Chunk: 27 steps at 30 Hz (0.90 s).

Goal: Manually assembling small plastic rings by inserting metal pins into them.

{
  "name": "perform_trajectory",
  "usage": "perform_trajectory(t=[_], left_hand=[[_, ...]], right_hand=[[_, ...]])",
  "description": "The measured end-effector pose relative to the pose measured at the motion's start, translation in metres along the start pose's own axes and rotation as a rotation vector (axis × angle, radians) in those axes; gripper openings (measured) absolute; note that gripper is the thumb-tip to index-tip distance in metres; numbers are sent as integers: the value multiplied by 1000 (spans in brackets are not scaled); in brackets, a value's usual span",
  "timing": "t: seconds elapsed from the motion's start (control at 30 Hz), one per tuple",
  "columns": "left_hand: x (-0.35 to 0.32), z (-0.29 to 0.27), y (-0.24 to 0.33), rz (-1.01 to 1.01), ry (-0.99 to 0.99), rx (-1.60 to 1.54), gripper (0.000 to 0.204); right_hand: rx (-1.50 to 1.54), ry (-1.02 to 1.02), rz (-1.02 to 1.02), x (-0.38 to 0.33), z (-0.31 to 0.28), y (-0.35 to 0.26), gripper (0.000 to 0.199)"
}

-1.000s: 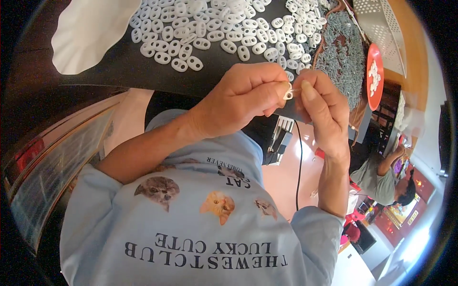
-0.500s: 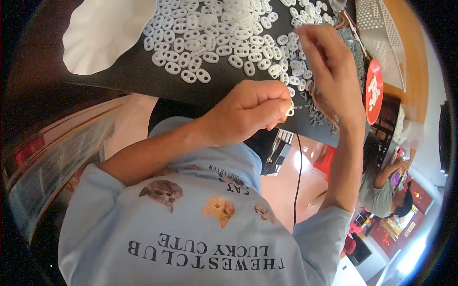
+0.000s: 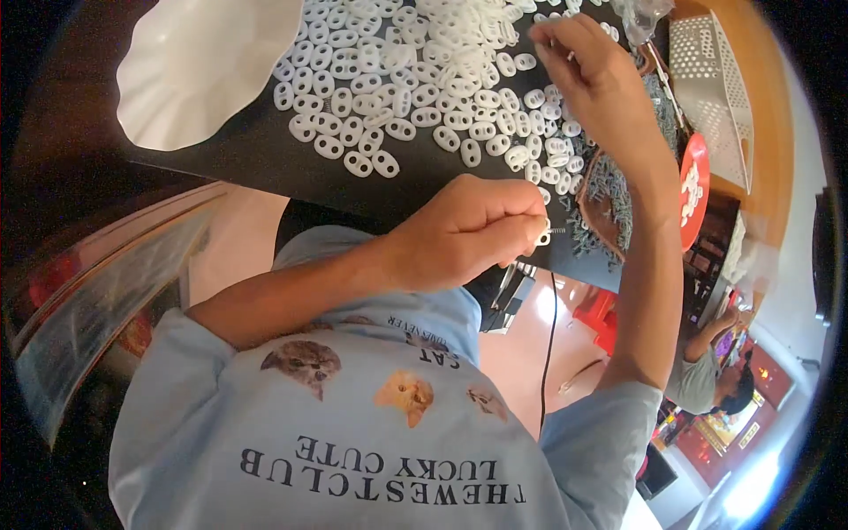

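My left hand is closed in a pinch in front of the table's near edge. Between its thumb and finger is a small white oval plastic piece with two holes, mostly covered by the fingertips; a thin grey ridged bit shows beside it. Up and to the right, my right hand hangs over the loose pieces, its thumb and index finger slightly apart and the other fingers partly hidden. I see nothing held in it. Many matching white two-hole pieces lie spread and heaped beyond my left hand.
A white scalloped dish stands at the far left of the dark table. Small grey parts are piled to the right. Beyond are a red plate with white bits and a white perforated basket. Another person is at the right.
My right hand has moved up and farther over the pieces. The left hand keeps its pinch on the white piece. The whole view has shifted slightly, putting the table lower.
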<state>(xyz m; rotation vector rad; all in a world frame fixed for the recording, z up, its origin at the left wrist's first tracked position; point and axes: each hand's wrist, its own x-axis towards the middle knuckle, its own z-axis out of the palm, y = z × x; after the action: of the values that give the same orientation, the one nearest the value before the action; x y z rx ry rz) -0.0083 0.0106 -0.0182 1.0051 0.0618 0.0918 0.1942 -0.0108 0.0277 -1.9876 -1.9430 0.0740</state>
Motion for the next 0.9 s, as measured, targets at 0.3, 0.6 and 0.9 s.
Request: perform_trajectory(t=[0.3,0.6,0.9], left_hand=[[0,-1,-2,58,1,58,18],[0,-1,4,37,11,100,19],[-4,-1,1,36,15,93,19]], right_hand=[[47,-17,-2,5,4,1,18],[21,-14,91,-13,-4,18,15],[65,5,35,-5,2,14,12]])
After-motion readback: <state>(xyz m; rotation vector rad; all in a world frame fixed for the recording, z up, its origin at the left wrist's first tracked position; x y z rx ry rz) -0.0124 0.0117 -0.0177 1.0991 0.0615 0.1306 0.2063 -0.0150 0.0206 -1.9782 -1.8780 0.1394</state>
